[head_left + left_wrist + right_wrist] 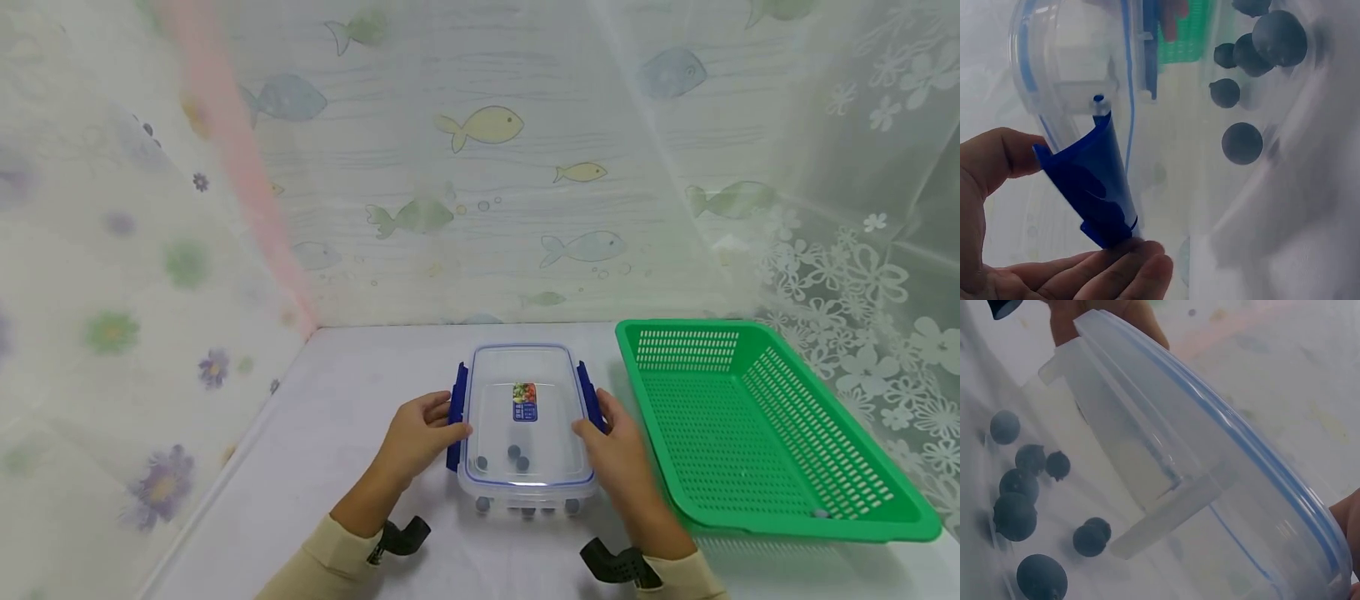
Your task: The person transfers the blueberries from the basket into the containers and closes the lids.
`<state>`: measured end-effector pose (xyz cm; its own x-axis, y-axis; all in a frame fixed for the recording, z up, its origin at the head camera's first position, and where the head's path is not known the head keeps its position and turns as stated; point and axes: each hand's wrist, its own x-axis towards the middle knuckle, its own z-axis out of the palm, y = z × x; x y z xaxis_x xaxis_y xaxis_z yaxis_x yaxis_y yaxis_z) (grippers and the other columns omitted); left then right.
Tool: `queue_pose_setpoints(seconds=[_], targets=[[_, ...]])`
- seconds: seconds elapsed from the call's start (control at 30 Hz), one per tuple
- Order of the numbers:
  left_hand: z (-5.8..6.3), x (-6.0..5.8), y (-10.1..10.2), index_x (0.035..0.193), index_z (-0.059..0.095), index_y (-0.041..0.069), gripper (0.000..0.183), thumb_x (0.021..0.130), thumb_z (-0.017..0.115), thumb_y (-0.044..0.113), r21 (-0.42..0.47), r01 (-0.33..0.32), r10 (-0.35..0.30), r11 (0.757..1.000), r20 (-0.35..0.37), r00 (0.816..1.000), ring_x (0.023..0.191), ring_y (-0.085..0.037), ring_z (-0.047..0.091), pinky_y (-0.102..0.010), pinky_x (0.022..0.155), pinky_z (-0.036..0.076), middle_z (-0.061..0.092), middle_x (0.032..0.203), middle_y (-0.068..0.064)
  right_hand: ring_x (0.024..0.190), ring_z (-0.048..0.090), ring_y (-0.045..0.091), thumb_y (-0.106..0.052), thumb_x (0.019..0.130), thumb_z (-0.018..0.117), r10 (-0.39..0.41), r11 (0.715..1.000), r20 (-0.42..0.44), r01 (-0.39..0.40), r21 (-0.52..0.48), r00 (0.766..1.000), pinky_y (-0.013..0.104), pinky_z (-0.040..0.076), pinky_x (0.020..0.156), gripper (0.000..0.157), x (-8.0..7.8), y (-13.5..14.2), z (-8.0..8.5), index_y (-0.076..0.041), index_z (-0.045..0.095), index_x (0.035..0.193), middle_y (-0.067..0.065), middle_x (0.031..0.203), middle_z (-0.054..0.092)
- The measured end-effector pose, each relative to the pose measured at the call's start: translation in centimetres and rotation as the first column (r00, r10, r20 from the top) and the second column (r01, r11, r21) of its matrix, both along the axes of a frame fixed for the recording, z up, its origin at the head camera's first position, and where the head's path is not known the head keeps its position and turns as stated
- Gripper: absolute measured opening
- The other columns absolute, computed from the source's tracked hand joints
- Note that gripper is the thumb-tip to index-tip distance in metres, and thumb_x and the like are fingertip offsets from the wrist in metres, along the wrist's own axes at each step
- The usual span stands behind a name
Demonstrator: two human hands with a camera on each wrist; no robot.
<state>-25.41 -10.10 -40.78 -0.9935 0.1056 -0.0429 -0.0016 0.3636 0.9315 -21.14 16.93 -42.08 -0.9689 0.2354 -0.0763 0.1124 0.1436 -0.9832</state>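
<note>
A clear plastic food container (551, 375) with a blue-lined lid stands in front of me, several blueberries (1015, 515) lying loose inside. Its blue side flaps (455, 450) hang angled down along both long sides. At the left side, my left hand (420, 433) grips the container, thumb at the lid's edge and fingers under the flap (1094, 181) in the left wrist view. My right hand (618, 450) holds the opposite side, thumb on the lid rim and fingers around the right flap (590, 396). Most of the right hand is out of the right wrist view.
To the right stands a green perforated plastic basket (712, 417), close beside my right hand, with a small bluish round thing (821, 514) in its near corner. A white cloth (352, 358) covers the table. Patterned curtains (480, 192) hang behind and at both sides.
</note>
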Motion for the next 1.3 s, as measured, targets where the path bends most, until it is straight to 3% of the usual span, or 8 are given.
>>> queue_pose_setpoints(seconds=[0.2, 0.37, 0.6, 0.87, 1.3], targets=[[-0.4, 0.2, 0.6, 0.155, 0.045, 0.003, 0.072, 0.093, 0.076, 0.022, -0.036, 0.029, -0.032, 0.999, -0.089, 0.995, 0.138, -0.034, 0.057, -0.046, 0.106, 0.049, 0.053, 0.153, -0.015, 0.160, 0.014, 0.037, -0.013, 0.107, 0.041, 0.057, 0.998, -0.043, -0.056, 0.020, 0.997, 0.063, 0.020, 0.122, 0.069, 0.2, -0.6, 0.0, -0.011, 0.009, 0.167, 0.010, 0.174, 0.012], [-0.5, 0.4, 0.7, 0.155, 0.045, 0.004, 0.067, 0.096, 0.072, 0.021, -0.027, 0.060, -0.063, 0.998, -0.111, 0.992, 0.138, -0.033, 0.056, -0.046, 0.106, 0.049, 0.053, 0.154, -0.013, 0.161, 0.004, 0.033, -0.013, 0.108, 0.035, 0.080, 0.996, -0.051, -0.078, 0.042, 0.995, 0.060, 0.013, 0.125, 0.067, 0.3, -0.9, 0.1, -0.013, 0.003, 0.167, 0.006, 0.175, 0.003], [-0.5, 0.5, 0.8, 0.155, 0.045, 0.004, 0.065, 0.097, 0.069, 0.019, -0.024, 0.080, -0.082, 0.997, -0.120, 0.989, 0.139, -0.033, 0.055, -0.046, 0.105, 0.049, 0.052, 0.155, -0.012, 0.161, 0.004, 0.033, -0.012, 0.109, 0.033, 0.086, 0.995, -0.060, -0.083, 0.050, 0.994, 0.061, 0.014, 0.124, 0.065, 0.5, -1.1, 0.0, -0.014, 0.003, 0.167, 0.005, 0.175, 0.003], [0.0, 0.9, 1.1, 0.155, 0.045, 0.004, 0.062, 0.098, 0.064, 0.017, -0.089, 0.097, -0.111, 0.991, -0.162, 0.980, 0.140, -0.030, 0.055, -0.044, 0.107, 0.049, 0.052, 0.155, -0.011, 0.161, 0.004, 0.032, -0.012, 0.110, 0.033, 0.091, 0.994, -0.066, -0.086, 0.072, 0.994, 0.059, 0.015, 0.124, 0.064, 0.4, -1.1, 0.1, -0.013, 0.005, 0.167, 0.004, 0.175, 0.003], [0.0, 0.5, 1.0, 0.155, 0.045, 0.003, 0.061, 0.099, 0.064, 0.016, -0.085, 0.103, -0.115, 0.991, -0.154, 0.981, 0.140, -0.032, 0.054, -0.045, 0.107, 0.048, 0.051, 0.155, -0.013, 0.161, 0.002, 0.028, -0.014, 0.111, 0.033, 0.091, 0.988, -0.026, -0.087, 0.131, 0.996, 0.058, 0.015, 0.124, 0.063, 0.3, -1.1, 0.4, -0.015, 0.005, 0.167, 0.000, 0.174, 0.001]])
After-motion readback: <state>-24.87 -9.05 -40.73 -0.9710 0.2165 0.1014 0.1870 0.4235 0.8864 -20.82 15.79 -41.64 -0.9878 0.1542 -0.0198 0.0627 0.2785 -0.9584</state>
